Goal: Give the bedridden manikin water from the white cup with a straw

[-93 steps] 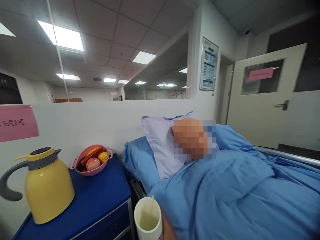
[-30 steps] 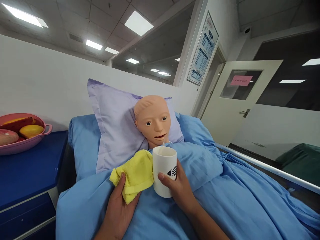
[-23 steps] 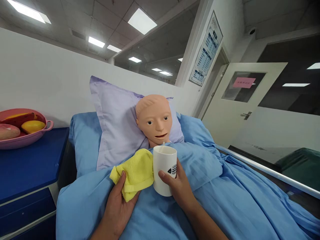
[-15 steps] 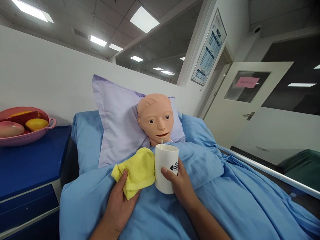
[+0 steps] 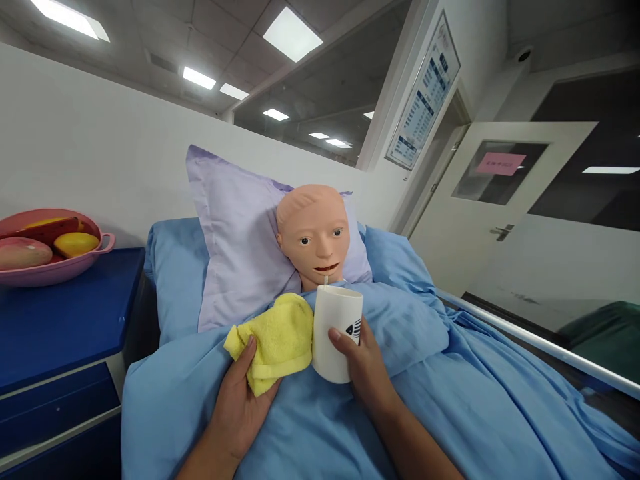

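The left hand [image 5: 245,400] is partly curled, thumb above and fingers beneath, holding a yellow cloth [image 5: 281,339] over the blue quilt [image 5: 450,400]. The right hand [image 5: 370,367] wraps around a white mug [image 5: 333,313], thumb across its front beside a dark printed mark [image 5: 353,329]. The mug is just right of the cloth, below the chin of a mannequin head [image 5: 315,230]. A straw [image 5: 327,280] rises from the mug towards the mouth; I cannot tell whether it touches the lips. The head rests on a lilac pillow [image 5: 237,247], and at the left a pink bowl [image 5: 60,273] of fruit [image 5: 76,245] sits on a blue tabletop [image 5: 65,327]
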`<state>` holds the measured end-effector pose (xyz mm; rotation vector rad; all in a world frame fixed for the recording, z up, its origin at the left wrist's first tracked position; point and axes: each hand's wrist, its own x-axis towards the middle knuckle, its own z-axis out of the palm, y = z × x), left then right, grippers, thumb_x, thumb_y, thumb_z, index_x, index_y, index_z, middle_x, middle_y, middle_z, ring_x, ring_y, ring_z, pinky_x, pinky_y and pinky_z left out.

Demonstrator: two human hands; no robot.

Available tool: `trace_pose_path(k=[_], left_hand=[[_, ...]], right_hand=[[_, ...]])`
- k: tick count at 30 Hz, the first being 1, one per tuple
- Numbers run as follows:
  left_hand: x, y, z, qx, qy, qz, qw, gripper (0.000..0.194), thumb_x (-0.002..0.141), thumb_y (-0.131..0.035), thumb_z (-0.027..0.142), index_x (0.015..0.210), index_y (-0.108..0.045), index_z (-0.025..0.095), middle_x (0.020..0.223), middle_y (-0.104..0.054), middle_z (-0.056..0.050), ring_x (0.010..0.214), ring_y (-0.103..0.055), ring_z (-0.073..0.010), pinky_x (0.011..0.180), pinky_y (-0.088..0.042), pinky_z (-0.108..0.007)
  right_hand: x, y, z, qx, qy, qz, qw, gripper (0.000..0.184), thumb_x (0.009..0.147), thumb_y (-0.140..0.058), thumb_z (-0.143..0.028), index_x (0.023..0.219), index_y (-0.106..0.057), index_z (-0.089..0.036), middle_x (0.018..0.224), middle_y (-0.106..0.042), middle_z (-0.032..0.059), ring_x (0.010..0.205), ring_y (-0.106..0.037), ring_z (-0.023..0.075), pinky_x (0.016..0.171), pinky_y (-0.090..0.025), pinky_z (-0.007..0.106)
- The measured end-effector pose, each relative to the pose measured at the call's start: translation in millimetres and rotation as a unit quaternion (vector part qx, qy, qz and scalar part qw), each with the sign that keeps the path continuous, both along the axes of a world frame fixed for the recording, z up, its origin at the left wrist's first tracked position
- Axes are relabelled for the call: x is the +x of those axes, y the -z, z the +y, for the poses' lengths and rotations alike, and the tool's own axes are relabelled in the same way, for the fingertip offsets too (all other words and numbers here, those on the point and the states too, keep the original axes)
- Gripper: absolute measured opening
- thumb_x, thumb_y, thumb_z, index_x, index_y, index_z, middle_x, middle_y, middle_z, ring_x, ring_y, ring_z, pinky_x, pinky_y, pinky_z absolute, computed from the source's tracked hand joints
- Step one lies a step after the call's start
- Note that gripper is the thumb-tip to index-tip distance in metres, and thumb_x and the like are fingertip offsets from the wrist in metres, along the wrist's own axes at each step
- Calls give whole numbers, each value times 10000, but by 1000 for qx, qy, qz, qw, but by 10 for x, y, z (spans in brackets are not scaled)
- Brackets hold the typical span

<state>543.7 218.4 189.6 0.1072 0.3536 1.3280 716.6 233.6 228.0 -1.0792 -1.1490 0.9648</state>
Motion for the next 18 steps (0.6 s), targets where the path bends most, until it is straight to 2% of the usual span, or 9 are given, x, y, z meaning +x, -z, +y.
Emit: trace_pose_path(k=[6,18], left_hand=[[-2,13,-13,-10,-1,10,1000,609,839,-645,207,1404,-428,270,1259,-663,-37,1258,-537,-256,991,-535,-391],[-22,21,-65,-16,-7,30,999,517,838,-647,200,1333,-500,222,1255,-666,-64,1236,-561,-257,1024,-503,-406]], right_hand=[[60,75,43,-5,-13,21,1000,573,719,-747,-479,1208,-557,-249,1031,-720,56,979,-667,301,784,-552,399],[82,102,51,3,-24,33,999,604,756,-715,-491,1281,-526,-258,1074,-713,67,1003,-660,303,841,-539,431]])
